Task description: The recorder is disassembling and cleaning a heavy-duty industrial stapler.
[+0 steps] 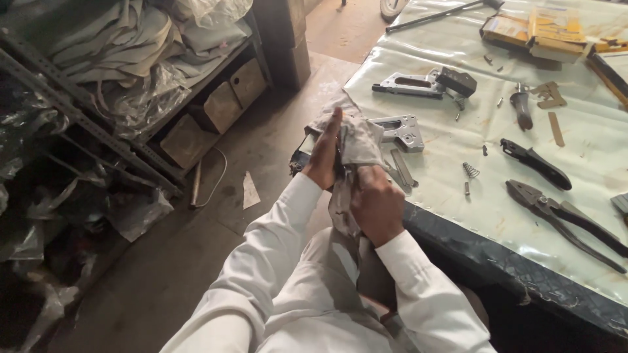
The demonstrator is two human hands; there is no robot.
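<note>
two flat yellow cardboard boxes (533,29) lay side by side at the desk's (458,216) far edge, lids open; another yellow package (611,47) sat just right.

rag (353,140): grey, crumpled, wrapped round a metal tool | tool (302,155): dark, mostly hidden, held off the table's left edge

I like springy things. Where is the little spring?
In the head view, the little spring lies on the table right of the hands, between the staple gun body and the black handle.
</note>
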